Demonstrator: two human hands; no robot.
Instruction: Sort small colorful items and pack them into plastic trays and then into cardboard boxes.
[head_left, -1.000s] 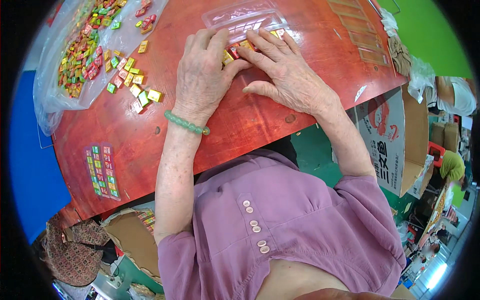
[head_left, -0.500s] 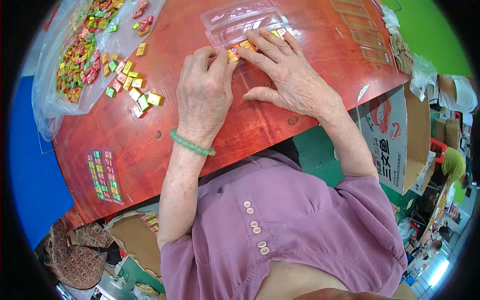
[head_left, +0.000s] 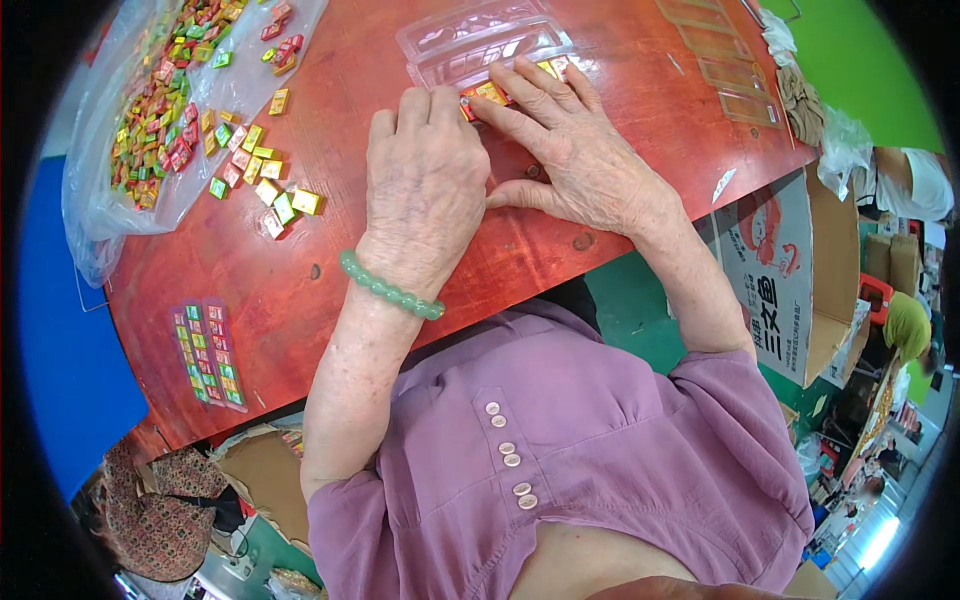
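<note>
We see a clear plastic tray (head_left: 480,40) with long slots lying on a red table (head_left: 330,290), its length running left to right at the far edge. Our left hand (head_left: 425,185) and right hand (head_left: 575,160) lie flat, fingers together, pressing small coloured candies (head_left: 490,93) along the tray's near side. Loose candies (head_left: 265,185) and a filled tray (head_left: 210,352) lie well apart to the left.

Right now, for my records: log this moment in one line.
both hands | fingers pressing small coloured candies | clear plastic tray | red table
</note>
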